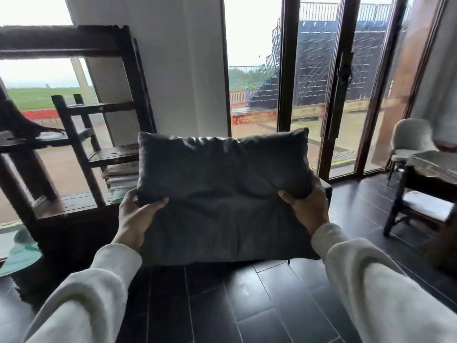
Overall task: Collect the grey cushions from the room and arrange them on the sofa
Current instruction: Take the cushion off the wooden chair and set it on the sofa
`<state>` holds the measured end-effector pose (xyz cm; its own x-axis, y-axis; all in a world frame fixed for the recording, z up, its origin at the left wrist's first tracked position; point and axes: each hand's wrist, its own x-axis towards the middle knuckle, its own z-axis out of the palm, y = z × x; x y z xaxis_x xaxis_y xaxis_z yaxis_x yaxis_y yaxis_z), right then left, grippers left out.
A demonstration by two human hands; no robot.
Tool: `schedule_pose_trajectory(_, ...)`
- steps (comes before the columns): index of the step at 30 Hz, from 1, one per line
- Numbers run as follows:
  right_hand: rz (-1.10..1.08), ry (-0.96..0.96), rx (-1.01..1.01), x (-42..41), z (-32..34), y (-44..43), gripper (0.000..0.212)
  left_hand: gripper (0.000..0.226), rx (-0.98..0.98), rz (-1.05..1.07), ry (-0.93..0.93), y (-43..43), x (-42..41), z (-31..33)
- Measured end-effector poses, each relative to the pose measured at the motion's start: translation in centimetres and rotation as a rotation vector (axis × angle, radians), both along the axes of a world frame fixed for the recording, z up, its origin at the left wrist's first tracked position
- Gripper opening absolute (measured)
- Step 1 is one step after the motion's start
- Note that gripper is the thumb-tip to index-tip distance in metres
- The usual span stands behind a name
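Observation:
A dark grey cushion [222, 191] hangs in the air in front of me, above the dark floor, its broad face turned toward me. My left hand [137, 216] grips its left edge, thumb on the front. On the opposite edge my right hand [308, 205] pinches the fabric the same way. Both arms wear pale cream sleeves. No sofa shows in this view.
A dark wooden shelf unit [81, 120] with stacked papers stands at the left against a window. Tall glass doors [321, 95] fill the wall ahead. At the right stand a pale chair [410, 139] and a dark wooden table [432, 169]. Dark floor tiles [247, 305] lie below.

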<state>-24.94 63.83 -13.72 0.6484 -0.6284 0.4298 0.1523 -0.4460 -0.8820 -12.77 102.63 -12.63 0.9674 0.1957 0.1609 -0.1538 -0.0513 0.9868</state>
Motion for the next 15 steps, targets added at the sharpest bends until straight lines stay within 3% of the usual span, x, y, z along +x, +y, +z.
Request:
schedule_pose_trajectory(8, -0.198, 0.053, -0.003, 3.1, -2.2, -11.2, 0.094, 0.06, 0.013, -0.151, 0.025, -14.1, 9.2, -2.1)
schedule_pose_trajectory(15, -0.315, 0.031, -0.009, 10.7, -2.2, -20.6, 0.092, 0.064, 0.028, -0.269, 0.004, -25.2, 20.4, -2.3)
